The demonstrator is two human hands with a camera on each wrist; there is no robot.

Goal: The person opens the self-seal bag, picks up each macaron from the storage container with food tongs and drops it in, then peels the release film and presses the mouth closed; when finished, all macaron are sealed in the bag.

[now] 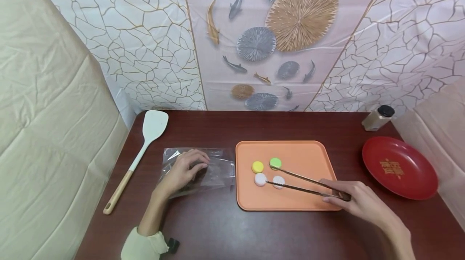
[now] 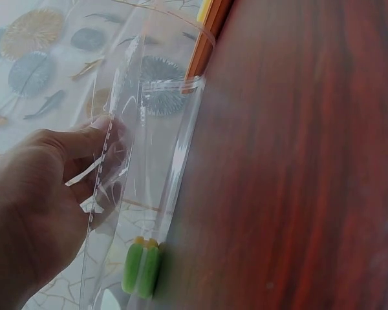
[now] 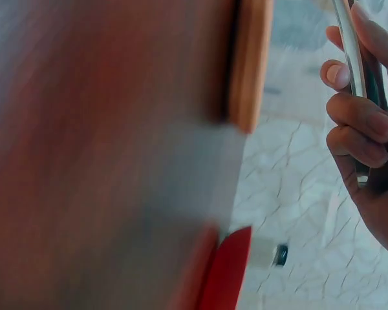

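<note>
The right hand (image 1: 357,198) grips the tongs (image 1: 301,178), tips parted, nothing evidently clamped. The green macaron (image 1: 275,162) lies on the tray (image 1: 315,151). Off-centre closure could skid it. The left hand (image 1: 186,167) pinches the bag (image 1: 219,173); slack film could obstruct entry.

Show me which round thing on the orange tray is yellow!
It's the yellow round thing, left of the green one, just behind a pale one; none of the other three is yellow.
</note>
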